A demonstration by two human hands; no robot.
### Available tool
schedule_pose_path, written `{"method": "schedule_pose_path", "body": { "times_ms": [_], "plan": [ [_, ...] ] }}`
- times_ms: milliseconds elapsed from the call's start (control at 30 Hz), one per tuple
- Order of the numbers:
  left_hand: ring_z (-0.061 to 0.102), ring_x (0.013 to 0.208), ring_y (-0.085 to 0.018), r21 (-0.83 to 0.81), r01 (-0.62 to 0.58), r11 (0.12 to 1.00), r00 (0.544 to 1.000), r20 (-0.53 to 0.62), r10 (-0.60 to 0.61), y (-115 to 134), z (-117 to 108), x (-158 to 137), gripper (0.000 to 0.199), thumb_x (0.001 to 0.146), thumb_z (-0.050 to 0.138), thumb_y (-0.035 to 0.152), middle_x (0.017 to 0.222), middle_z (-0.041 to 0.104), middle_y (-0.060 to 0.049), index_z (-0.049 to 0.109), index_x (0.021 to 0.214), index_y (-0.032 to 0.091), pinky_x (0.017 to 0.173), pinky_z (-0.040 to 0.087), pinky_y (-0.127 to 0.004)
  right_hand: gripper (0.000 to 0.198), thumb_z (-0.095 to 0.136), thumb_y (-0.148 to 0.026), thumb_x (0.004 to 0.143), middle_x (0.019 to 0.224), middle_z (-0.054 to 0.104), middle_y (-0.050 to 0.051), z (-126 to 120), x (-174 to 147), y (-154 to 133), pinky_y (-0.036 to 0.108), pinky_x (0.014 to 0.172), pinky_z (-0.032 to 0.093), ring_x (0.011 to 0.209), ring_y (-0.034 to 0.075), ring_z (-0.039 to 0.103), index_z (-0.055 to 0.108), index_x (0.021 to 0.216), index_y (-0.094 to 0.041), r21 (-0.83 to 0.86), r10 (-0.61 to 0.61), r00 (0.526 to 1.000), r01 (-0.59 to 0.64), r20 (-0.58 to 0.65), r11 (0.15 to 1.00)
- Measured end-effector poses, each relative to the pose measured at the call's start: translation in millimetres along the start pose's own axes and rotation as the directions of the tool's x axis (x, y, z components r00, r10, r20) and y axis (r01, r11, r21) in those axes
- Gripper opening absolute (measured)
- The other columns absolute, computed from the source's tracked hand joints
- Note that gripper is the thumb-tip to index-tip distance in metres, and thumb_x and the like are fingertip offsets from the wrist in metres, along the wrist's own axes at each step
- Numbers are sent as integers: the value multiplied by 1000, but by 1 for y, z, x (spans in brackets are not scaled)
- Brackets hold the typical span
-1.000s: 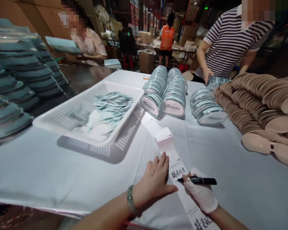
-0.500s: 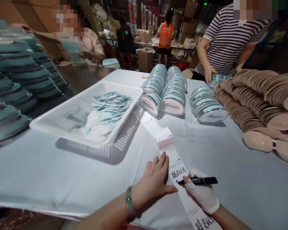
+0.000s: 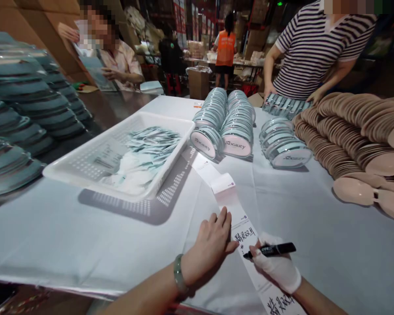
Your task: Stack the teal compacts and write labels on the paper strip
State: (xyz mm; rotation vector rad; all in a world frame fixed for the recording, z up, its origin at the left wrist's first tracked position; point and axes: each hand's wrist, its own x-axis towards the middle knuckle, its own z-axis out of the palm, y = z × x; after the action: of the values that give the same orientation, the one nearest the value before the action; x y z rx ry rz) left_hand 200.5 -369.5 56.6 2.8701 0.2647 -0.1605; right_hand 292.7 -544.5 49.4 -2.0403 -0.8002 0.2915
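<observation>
A black marker [image 3: 278, 250] rests in my right hand [image 3: 277, 264], which wears a white glove with bare fingertips. Its tip touches a long white paper label strip [image 3: 238, 211]. Handwritten black characters show on the strip above the tip and again at the bottom of the view. My left hand [image 3: 210, 243], bare with a green bangle at the wrist, lies with fingers stretched out along the strip's left edge. The far part of the strip folds over and runs toward the basket and the packs.
A white plastic basket [image 3: 95, 186] holds pale blue packets. Rows of clear-wrapped oval packs [image 3: 238, 144] stand beyond the strip. Stacked beige oval pieces [image 3: 353, 190] lie right, blue stacks [image 3: 16, 109] left. A person in a striped shirt [image 3: 325, 52] handles packs across the table.
The marker tip has moved slightly down the strip, and more ink marks show. My left thumb has drawn in a little. The striped-shirt person's hands now hold a row of packs.
</observation>
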Motion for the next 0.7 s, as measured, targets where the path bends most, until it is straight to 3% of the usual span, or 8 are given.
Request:
{"method": "schedule_pose_path", "body": {
  "times_ms": [233, 400, 700],
  "plan": [
    [56, 119, -35, -43, 9, 999, 998, 66, -6, 0, -11, 1, 72, 90, 58, 55, 159, 38, -16, 43, 146, 12, 88, 55, -47, 39, 64, -57, 79, 60, 68, 5, 2, -3, 12, 31, 63, 56, 58, 22, 65, 61, 61, -23, -9, 91, 994, -92, -67, 996],
    [55, 120, -35, -38, 2, 999, 998, 61, 0, 0, -14, 1, 72, 91, 58, 55, 160, 38, -16, 41, 147, 13, 89, 55, -47, 37, 65, -57, 75, 58, 66, 5, 4, -2, 7, 30, 60, 57, 55, 22, 64, 60, 59, -23, 28, 129, 981, -126, -144, 992],
    [55, 119, -35, -47, 6, 999, 999, 53, -3, -1, -10, 1, 72, 90, 59, 55, 158, 39, -16, 42, 146, 14, 89, 55, -48, 36, 65, -56, 71, 57, 67, 5, 3, -3, 9, 32, 62, 59, 56, 22, 65, 60, 57, -24, 30, 175, 982, -173, -67, 984]
  ]
}}
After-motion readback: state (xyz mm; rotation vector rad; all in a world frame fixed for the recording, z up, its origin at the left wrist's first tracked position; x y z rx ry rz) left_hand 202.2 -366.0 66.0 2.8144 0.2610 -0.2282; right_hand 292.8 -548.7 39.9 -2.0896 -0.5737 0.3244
